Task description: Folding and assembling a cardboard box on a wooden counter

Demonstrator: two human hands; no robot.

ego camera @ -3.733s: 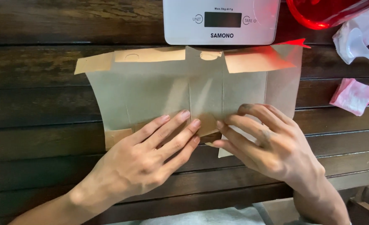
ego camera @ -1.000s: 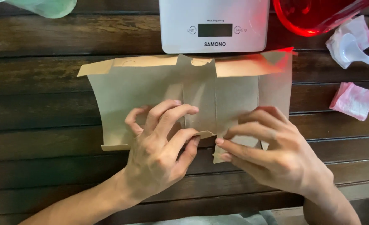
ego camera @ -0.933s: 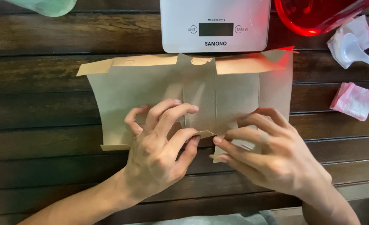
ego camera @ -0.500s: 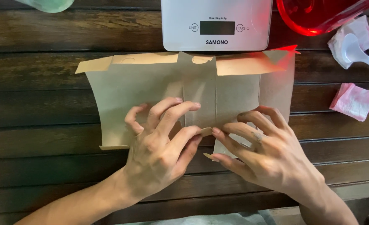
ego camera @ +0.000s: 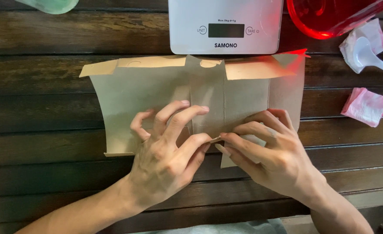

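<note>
Since half a second ago, little is changed: the cardboard blank's (ego camera: 156,91) near edge is pinched between left hand (ego camera: 165,156) and right hand (ego camera: 267,151), below the kitchen scale (ego camera: 226,26).

Left hand (ego camera: 163,162) and right hand (ego camera: 269,156) seen bare, no gloves, rings or watch worn, forearms unsleeved, nails kept fairly long, pale grey garment edge glimpsed at bottom
</note>
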